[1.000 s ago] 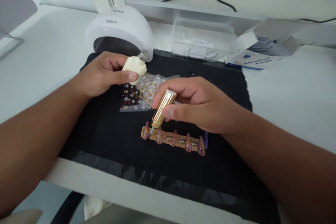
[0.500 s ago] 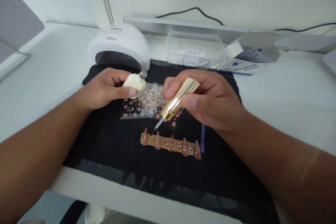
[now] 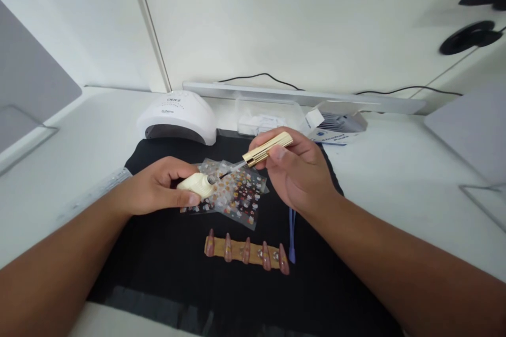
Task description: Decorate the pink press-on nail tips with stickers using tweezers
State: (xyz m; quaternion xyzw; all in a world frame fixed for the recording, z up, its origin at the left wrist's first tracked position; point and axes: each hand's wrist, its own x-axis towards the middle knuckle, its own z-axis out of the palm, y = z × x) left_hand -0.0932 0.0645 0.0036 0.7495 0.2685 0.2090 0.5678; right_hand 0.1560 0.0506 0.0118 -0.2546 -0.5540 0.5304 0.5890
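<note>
My left hand (image 3: 158, 187) is closed round a cream nail polish bottle (image 3: 195, 185), tilted with its bare neck toward the right. Between the fingers of my right hand (image 3: 302, 168) is a nail polish brush (image 3: 264, 151) with a ribbed gold cap handle. Its dark tip is at the mouth of the bottle; whether it touches the rim I cannot tell. Below both hands, several pink pointed false nails (image 3: 246, 250) stand on a tan strip (image 3: 236, 249) with shiny studs. Sticker sheets (image 3: 237, 195) with small printed figures lie beneath the bottle and brush.
A black mat (image 3: 158, 274) covers the middle of the white table. Behind it are a white nail lamp (image 3: 177, 116), a clear plastic box (image 3: 269, 110) and an opened alcohol pad box (image 3: 336, 126). A thin blue tool (image 3: 292, 237) lies right of the nails.
My right hand has lifted the brush away from the false nails and back to the bottle mouth. My left hand has tipped the bottle toward the brush. The head view has tilted upward.
</note>
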